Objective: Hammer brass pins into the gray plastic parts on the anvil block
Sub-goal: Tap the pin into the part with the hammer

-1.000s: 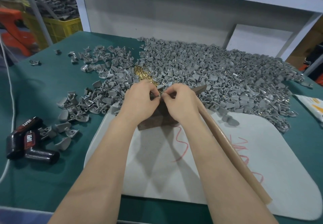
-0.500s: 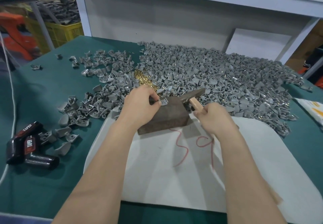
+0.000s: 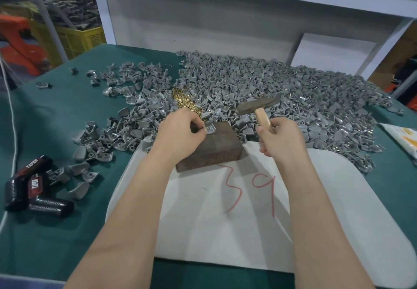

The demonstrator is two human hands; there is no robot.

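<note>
Left hand: the left hand [image 3: 180, 131] rests on the far-left top of the anvil block [image 3: 216, 153]. Its thumb and fingertips pinch one gray plastic part [image 3: 211, 128] down onto the block's top face.
Right hand: the right hand [image 3: 279, 137] is wrapped around the wooden handle of a hammer [image 3: 259, 105], close under the head. The head hangs above and to the right of the block, apart from the part.
Pin: too small to tell whether a pin already stands in the pinched part.
Pin supply: a loose pile of brass pins [image 3: 185, 101] lies just beyond the left hand, ringed by gray parts.
Stock: a heap of gray parts [image 3: 282, 85] covers the far and right side of the green table cover [image 3: 67, 232], and a thinner scatter lies to the left.
Block seat: the block sits at the far edge of a white pad [image 3: 225, 239] marked "39" in red.
Step in hand: the part looks seated and steadied, with the blow not yet struck.
Done: bright flecks among the right-hand parts may be fitted pins, but I cannot be sure.
Left: the heap and the pin pile are both large, so most of the job appears to lie ahead.
Aside: black tools labelled "TAPER" [image 3: 29, 187] lie at the near left.
</note>
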